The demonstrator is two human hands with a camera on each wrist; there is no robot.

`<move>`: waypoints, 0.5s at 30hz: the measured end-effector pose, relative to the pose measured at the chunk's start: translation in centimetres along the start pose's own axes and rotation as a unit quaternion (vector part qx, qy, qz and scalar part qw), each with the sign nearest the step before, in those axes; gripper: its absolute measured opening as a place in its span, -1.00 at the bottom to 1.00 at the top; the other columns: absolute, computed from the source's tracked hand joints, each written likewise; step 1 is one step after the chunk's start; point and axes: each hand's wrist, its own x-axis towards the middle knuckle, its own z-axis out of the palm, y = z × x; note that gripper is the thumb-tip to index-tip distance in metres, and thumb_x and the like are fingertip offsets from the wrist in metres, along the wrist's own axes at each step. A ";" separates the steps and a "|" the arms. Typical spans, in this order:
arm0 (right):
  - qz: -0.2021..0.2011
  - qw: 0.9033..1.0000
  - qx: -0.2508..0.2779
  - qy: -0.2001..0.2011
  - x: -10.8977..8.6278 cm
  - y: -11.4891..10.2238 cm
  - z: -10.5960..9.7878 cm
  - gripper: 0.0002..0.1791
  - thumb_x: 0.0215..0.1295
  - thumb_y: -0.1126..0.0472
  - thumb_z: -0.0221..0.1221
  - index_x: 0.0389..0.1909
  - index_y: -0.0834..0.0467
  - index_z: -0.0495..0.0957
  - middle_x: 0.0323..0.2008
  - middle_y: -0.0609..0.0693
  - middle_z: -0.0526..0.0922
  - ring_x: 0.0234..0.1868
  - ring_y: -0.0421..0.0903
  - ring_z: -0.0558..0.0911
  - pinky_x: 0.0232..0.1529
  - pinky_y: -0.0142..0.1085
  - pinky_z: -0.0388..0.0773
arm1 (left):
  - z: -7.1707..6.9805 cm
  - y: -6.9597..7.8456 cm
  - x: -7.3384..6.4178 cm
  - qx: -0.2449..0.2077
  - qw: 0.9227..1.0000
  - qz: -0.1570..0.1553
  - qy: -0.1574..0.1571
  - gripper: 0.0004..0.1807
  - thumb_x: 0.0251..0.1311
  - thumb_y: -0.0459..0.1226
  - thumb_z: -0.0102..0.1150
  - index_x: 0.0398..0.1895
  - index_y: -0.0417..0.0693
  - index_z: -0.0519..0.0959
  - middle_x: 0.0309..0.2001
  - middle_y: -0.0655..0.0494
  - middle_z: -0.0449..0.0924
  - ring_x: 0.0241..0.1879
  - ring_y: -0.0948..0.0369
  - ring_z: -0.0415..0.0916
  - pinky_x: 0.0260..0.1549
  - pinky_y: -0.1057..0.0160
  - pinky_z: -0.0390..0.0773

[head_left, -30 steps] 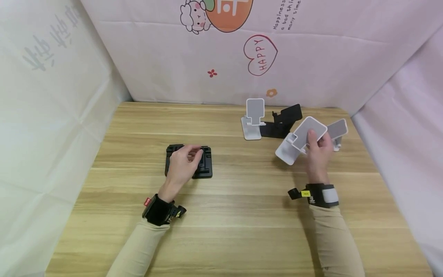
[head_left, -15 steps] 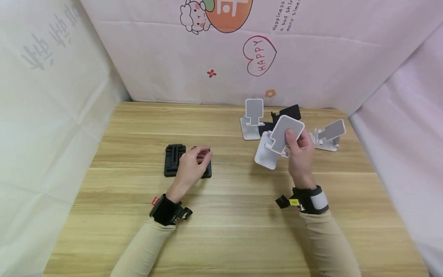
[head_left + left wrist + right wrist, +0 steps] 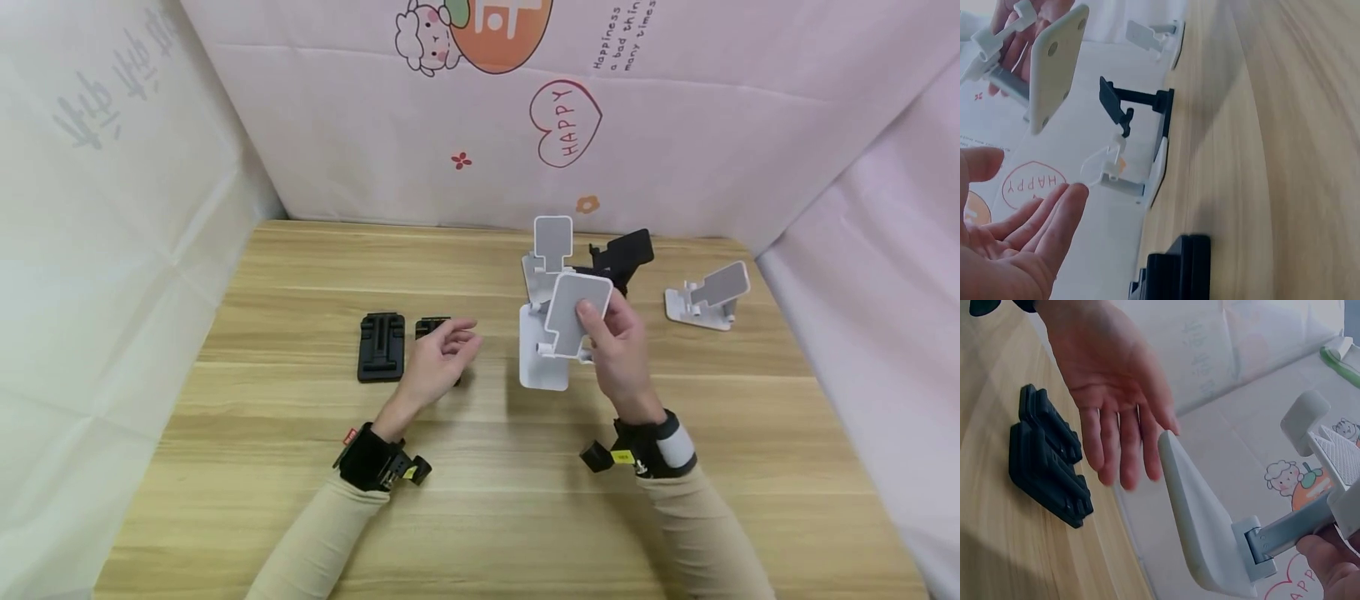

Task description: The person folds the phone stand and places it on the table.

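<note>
My right hand [image 3: 624, 362] grips a white phone stand [image 3: 564, 327] by its grey-padded upper plate, thumb across the pad. The stand is unfolded and held above the table. In the left wrist view its base plate [image 3: 1057, 72] shows small round feet. My left hand [image 3: 433, 367] is apart from it, fingers loosely extended and palm towards the stand in the right wrist view. Below the left hand lies a folded black phone stand [image 3: 427, 326], partly hidden by it. Another folded black phone stand [image 3: 381, 350] lies beside that one, to its left.
At the back of the wooden table [image 3: 480, 517] stand an unfolded white phone stand [image 3: 553, 240] and an unfolded black one [image 3: 630, 248], both partly covered by the held stand. Another white phone stand [image 3: 711, 293] is at the right. Printed cloth [image 3: 337, 133] hangs behind.
My right hand has carried the white phone stand leftward and nearer, away from the right-hand white stand. My left hand has shifted right and its fingers have spread, uncovering the left folded black stand.
</note>
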 end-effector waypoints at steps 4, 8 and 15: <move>0.003 1.000 -0.005 -0.025 -0.3 0.1 0.7 -0.72 0.35 0.38 0.02 0.05 0.24 0.48 -0.12 0.01 0.59 -0.14 -0.13 0.55 -0.19 -0.41 0.58 | 0.1 1.9 -0.5 -0.053 0.997 -0.025 -0.048 -0.54 0.31 -0.24 0.05 0.20 -0.33 0.38 -0.03 -0.23 0.59 -0.18 0.07 0.61 -0.17 0.15 0.64; 0.012 0.999 -0.010 -0.043 -0.6 0.4 1.3 -0.71 0.34 0.38 0.02 0.06 0.28 0.46 -0.12 0.01 0.59 -0.13 -0.11 0.54 -0.16 -0.38 0.57 | 0.3 1.7 -0.4 -0.111 0.988 -0.043 -0.099 -0.49 0.33 -0.28 0.02 0.26 -0.39 0.29 0.02 -0.33 0.54 -0.13 -0.06 0.59 -0.10 0.10 0.61; 0.024 0.997 -0.023 -0.065 -1.0 0.9 2.0 -0.73 0.35 0.36 0.03 0.04 0.25 0.47 -0.14 -0.01 0.59 -0.17 -0.11 0.54 -0.19 -0.36 0.57 | 0.5 1.4 -0.4 -0.166 0.971 -0.062 -0.159 -0.47 0.33 -0.33 -0.01 0.29 -0.44 0.23 0.06 -0.38 0.50 -0.16 0.04 0.60 -0.06 -0.11 0.55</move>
